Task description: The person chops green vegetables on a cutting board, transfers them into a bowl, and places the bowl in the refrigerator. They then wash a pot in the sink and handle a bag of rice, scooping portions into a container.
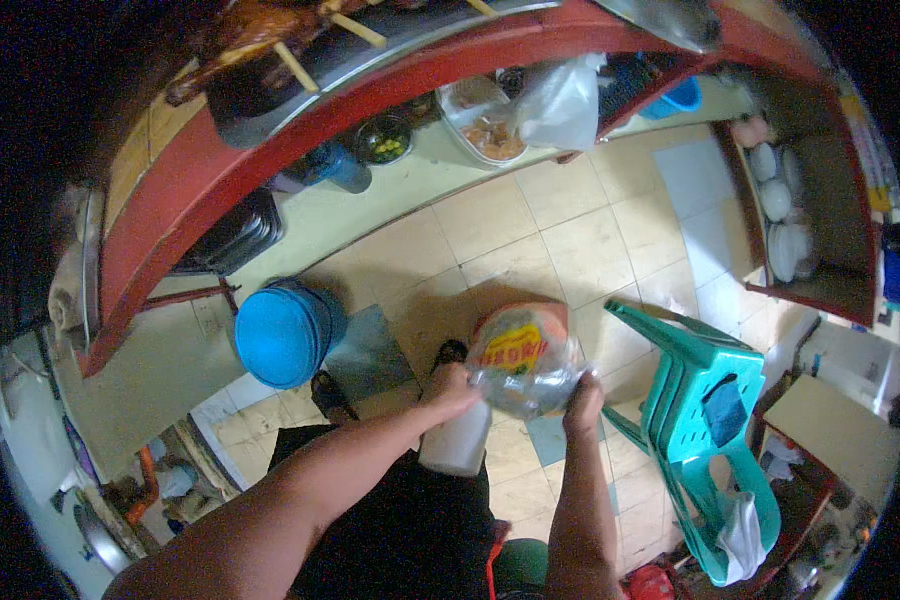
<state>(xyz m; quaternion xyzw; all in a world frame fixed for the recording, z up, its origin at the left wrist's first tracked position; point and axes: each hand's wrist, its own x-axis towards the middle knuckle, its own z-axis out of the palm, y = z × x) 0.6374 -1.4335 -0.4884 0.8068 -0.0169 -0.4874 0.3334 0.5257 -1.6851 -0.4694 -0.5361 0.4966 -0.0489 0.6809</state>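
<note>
A clear plastic bag (529, 394) with yellow and red print is stretched between my two hands. My left hand (450, 394) grips its left edge, and my right hand (585, 405) holds the right edge. Right beneath my left hand is a whitish cylindrical container (457, 442); whether that hand holds it too I cannot tell. Behind the bag shows something round and orange-red (555, 309), partly hidden by the plastic.
A blue lidded bucket (274, 337) stands on the tiled floor at left, stacked green plastic chairs (709, 390) at right. Ahead runs a red-edged counter (390, 71) with skewered roasted meat (255, 37) on top and food containers (495, 142) on the shelf below. White dishes (776, 199) fill a cabinet.
</note>
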